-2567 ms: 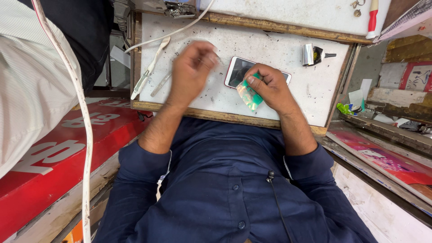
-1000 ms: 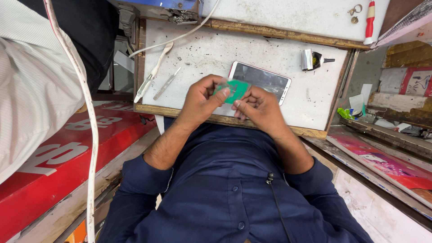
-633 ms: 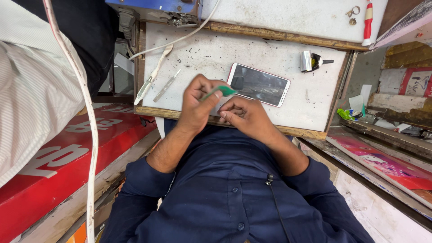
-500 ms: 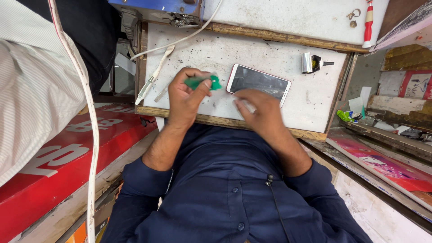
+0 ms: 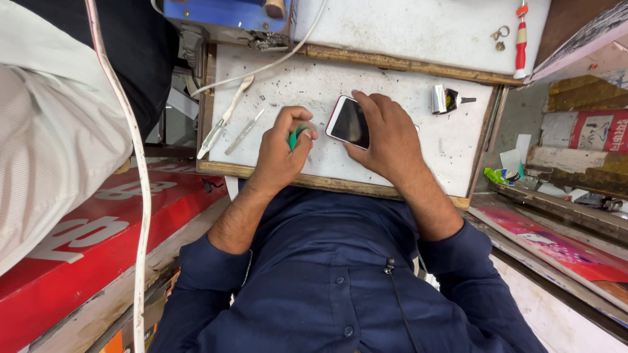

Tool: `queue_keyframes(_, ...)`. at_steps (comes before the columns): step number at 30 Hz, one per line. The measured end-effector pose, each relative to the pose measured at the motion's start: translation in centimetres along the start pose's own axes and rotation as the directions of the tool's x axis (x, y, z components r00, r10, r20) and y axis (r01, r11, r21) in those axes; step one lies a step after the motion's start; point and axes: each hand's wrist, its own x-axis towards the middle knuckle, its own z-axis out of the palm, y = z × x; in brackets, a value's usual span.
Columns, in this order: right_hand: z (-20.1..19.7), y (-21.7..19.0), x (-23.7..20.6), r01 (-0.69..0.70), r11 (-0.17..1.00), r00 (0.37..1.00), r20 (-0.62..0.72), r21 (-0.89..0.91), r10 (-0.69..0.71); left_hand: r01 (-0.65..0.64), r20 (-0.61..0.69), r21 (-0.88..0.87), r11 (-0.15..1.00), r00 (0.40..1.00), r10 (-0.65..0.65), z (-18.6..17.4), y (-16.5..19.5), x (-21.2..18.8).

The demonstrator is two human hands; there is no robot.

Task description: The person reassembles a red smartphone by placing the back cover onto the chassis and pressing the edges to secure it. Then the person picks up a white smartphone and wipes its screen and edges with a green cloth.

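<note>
The left hand [image 5: 282,153] pinches a small green tool [image 5: 294,137], probably a thin pick, between fingertips. The right hand [image 5: 386,134] lies spread, pressing the phone [image 5: 348,122] flat on the white table [image 5: 405,85]. Glass-fronted, slippery, fragile: best held by its edges.

A white, speckled work board [image 5: 405,98] is seen with a white-handled tool [image 5: 222,121] and metal tweezers [image 5: 243,132] laid at its left, a small metal cylinder [image 5: 445,99] at its right, and a red-handled screwdriver [image 5: 521,39] beyond.
</note>
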Motion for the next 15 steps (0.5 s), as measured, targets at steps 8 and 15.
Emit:
queue_keyframes(8, 0.4, 0.2, 0.2, 0.058, 0.871, 0.903, -0.398, 0.487, 0.162, -0.191, -0.053, 0.179, 0.965, 0.978, 0.204, 0.5, 4.0, 0.6)
queue_keyframes(15, 3.9, 2.0, 1.8, 0.12, -0.135, 0.894, -0.048, 0.984, 0.445, -0.321, -0.106, 0.303, 0.897, 0.924, 0.366, 3.0, 5.1, 2.9)
